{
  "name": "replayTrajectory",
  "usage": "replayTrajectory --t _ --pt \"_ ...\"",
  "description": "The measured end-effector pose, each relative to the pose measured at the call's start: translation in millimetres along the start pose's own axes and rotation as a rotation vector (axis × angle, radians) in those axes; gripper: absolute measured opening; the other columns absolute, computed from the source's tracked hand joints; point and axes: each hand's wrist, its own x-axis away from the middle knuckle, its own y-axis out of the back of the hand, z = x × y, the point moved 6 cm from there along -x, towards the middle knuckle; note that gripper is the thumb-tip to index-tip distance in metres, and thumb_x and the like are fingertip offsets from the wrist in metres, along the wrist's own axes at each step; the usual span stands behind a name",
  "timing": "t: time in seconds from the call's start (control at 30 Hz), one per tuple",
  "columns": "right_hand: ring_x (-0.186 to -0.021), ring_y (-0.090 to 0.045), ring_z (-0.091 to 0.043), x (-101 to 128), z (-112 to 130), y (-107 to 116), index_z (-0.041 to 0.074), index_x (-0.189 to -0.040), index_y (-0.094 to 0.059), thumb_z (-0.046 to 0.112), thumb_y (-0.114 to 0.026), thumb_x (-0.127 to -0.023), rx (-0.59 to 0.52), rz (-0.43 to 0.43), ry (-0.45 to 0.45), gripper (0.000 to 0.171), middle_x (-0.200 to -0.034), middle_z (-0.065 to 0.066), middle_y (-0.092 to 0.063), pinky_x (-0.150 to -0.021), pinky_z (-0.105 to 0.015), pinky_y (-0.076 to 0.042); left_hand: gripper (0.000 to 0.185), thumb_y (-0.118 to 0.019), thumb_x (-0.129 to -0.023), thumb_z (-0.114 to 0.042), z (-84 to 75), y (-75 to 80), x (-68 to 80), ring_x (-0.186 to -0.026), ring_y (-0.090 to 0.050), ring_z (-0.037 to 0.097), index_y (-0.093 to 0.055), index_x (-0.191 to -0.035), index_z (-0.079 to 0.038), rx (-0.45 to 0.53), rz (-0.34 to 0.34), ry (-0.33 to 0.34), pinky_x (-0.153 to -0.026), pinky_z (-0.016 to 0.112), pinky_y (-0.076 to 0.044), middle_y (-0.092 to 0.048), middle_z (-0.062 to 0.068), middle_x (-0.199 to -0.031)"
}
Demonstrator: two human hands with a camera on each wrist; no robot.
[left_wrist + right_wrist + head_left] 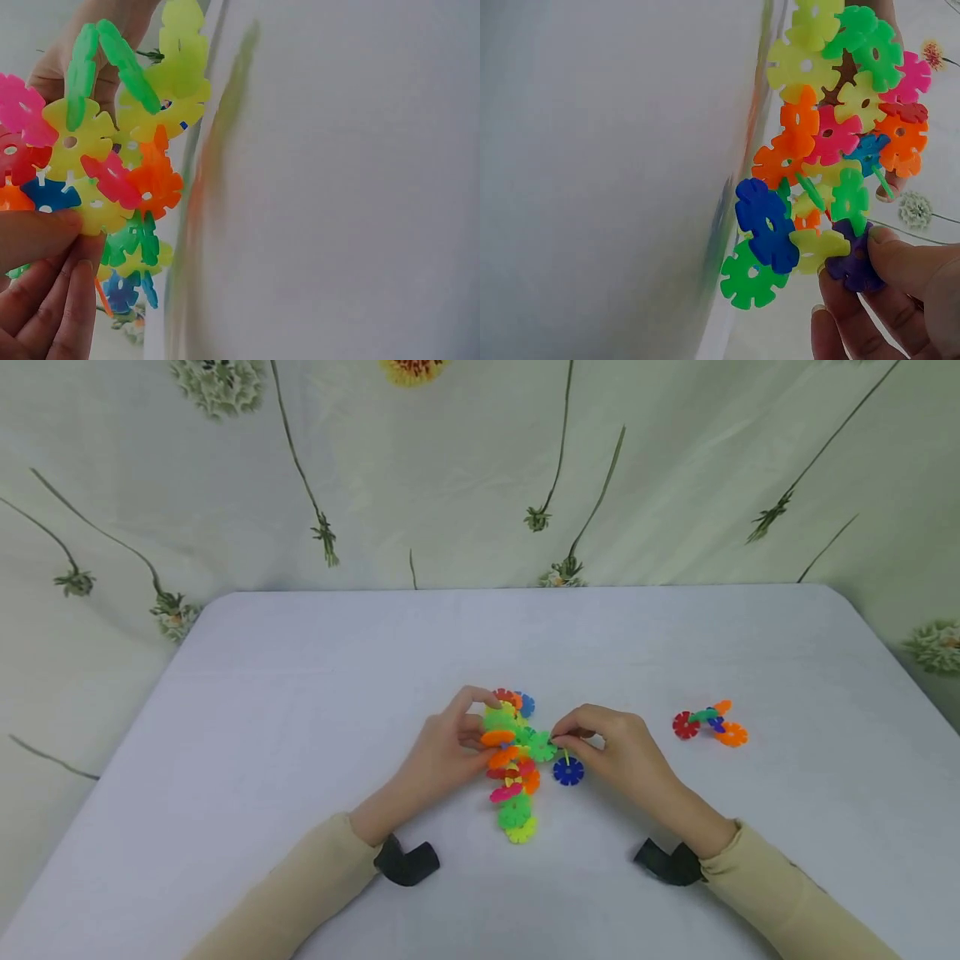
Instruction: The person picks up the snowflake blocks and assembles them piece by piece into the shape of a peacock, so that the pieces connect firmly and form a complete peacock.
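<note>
While the left hand (442, 752) holds the big cluster of plastic flower discs (512, 760) from its left side, with the fingers curled round the orange and green pieces, the right hand (615, 747) pinches a disc at the right edge of the same cluster. In the right wrist view the thumb and fingertips (900, 259) close on a purple disc (853, 262), which sits just beside a yellow one and a dark blue one (765, 225). Both hands are therefore closed on the toy, not open.

The cluster rests in the middle of the white table (300, 693), a little toward the near edge, and it stretches from far to near between the two hands. A blue disc (567, 770) stands at its right side, just below the right fingers.

To do this joining step well, I think the left hand must keep the cluster steady, and the right hand should line the slot of its disc exactly with the slot of the neighbour, then push straight. A crooked push could loosen the other pieces.

Well apart on the right lies a small group of discs (708, 722), red, green and orange. Behind the table hangs a cloth with flower print (480, 468).
</note>
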Motion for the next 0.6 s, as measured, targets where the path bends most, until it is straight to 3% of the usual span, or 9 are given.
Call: replayTrajectory --t 0.17,0.4,0.47,0.6 --pt "-0.074 -0.06 -0.007 4 1 -3 0.008 -0.088 -0.069 0.0 -0.076 -0.075 -0.063 -0.026 -0.032 0.017 -0.082 0.007 -0.065 -0.066 -0.026 -0.053 0.05 -0.071 -0.08 0.0 -0.8 -0.1 1.1 -0.078 -0.066 0.012 -0.041 -0.118 -0.013 0.012 -0.005 -0.006 -0.072 0.025 -0.053 -0.069 0.003 -0.088" --pt "-0.082 -0.059 -0.009 11 -12 -12 0.008 -0.104 -0.07 0.007 -0.08 -0.073 -0.143 0.029 -0.147 0.033 -0.093 0.006 -0.063 -0.075 -0.031 -0.052 0.045 -0.071 -0.081 0.001 7.2 -3.0 1.1 -0.081 -0.067 0.015 -0.04 -0.112 -0.011 0.126 -0.03 0.028 -0.075 0.028 -0.053 -0.069 0.005 -0.089" --pt "-0.082 -0.057 -0.009 12 -15 -14 0.01 -0.104 -0.07 0.01 -0.081 -0.072 -0.145 0.03 -0.166 0.033 -0.093 0.007 -0.062 -0.074 -0.032 -0.051 0.041 -0.071 -0.081 0.001 11.4 -5.0 0.0 -0.081 -0.067 0.017 -0.04 -0.107 -0.01 0.166 -0.045 0.049 -0.076 0.03 -0.053 -0.069 0.006 -0.087" --pt "-0.082 -0.055 -0.011 14 -17 -16 0.012 -0.104 -0.071 0.014 -0.081 -0.072 -0.137 0.013 -0.226 0.034 -0.09 0.007 -0.063 -0.073 -0.033 -0.05 0.027 -0.071 -0.082 -0.003 23.0 -9.1 0.6 -0.084 -0.066 0.019 -0.049 -0.098 -0.007 0.193 -0.096 0.152 -0.074 0.031 -0.053 -0.069 0.007 -0.089"
